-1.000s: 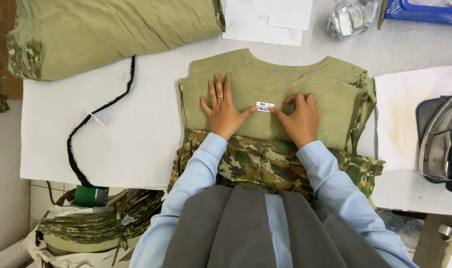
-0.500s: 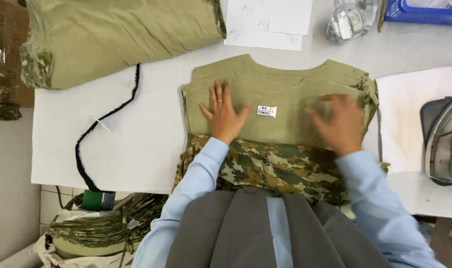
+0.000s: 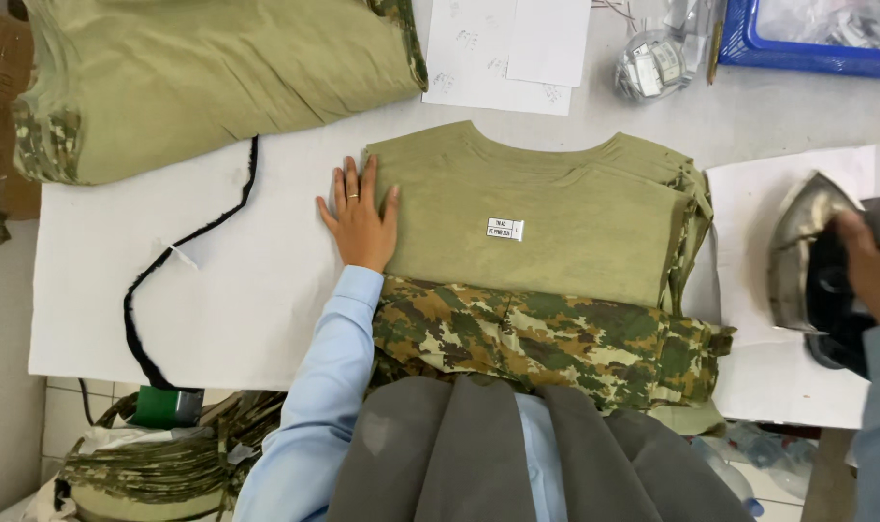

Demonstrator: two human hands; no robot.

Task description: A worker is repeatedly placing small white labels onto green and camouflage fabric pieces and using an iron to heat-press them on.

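The right hand (image 3: 870,266), half cut off at the frame edge, grips an iron (image 3: 812,266). The left hand (image 3: 360,217) lies open and flat on a folded olive shirt (image 3: 546,217). A blue tray's (image 3: 797,53) contents are unclear.

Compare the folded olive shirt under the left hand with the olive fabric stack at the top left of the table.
The folded olive shirt lies flat and thin with a small white label; the olive fabric stack is bulky and shows no label. The shirt sits mid-table with the left hand pressing its edge; the stack lies untouched at the table's top-left corner. Both are olive with camouflage parts.
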